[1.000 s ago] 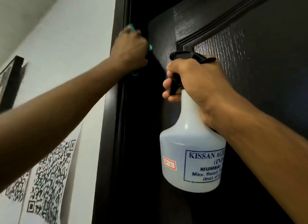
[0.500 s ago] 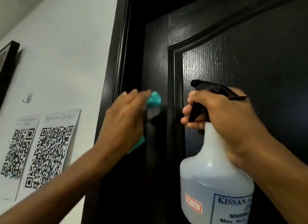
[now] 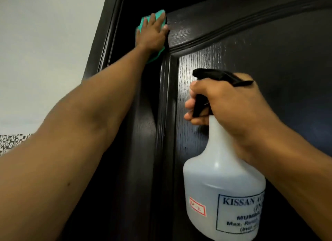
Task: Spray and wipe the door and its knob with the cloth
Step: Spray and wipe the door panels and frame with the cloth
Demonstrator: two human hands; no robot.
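The dark door (image 3: 251,43) fills most of the view. It is made of wood with a rough grain, and a raised strip is set around its big panel. It stands tall, so most of what is left to wipe lies below the hands. The knob is not seen. A see-through plastic spray bottle (image 3: 221,196) with a black trigger is gripped at its neck by the right hand (image 3: 224,104), just beside the panel. A soft teal cloth (image 3: 143,23) is pressed flat on the door's top left corner by the left hand (image 3: 152,32), fingers straight. This hand is nearer the door's edge.
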